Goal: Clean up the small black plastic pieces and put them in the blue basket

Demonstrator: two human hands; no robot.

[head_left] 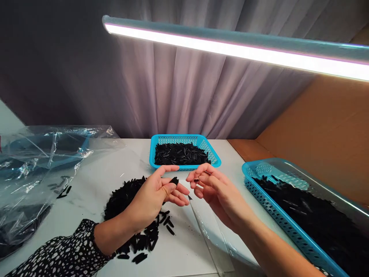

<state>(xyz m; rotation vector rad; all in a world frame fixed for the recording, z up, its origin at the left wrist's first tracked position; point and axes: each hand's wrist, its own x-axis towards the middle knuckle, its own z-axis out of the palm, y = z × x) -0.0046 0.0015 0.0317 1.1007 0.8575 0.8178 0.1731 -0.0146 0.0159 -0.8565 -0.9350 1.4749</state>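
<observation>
My left hand (157,194) hovers over a pile of small black plastic pieces (127,200) on the white table and pinches one black piece (174,180) between thumb and fingers. My right hand (215,188) is held close beside it, its fingertips closed on a small dark piece (196,180). The two hands nearly touch above the table. A thin clear plastic sheet (210,227) lies under the right hand.
A small blue basket (213,157) of black pieces stands just behind the hands. A larger blue basket (276,215), lined with clear plastic and full of black pieces, sits at the right. Crumpled clear bags (34,161) lie at the left. A lamp bar (230,48) hangs overhead.
</observation>
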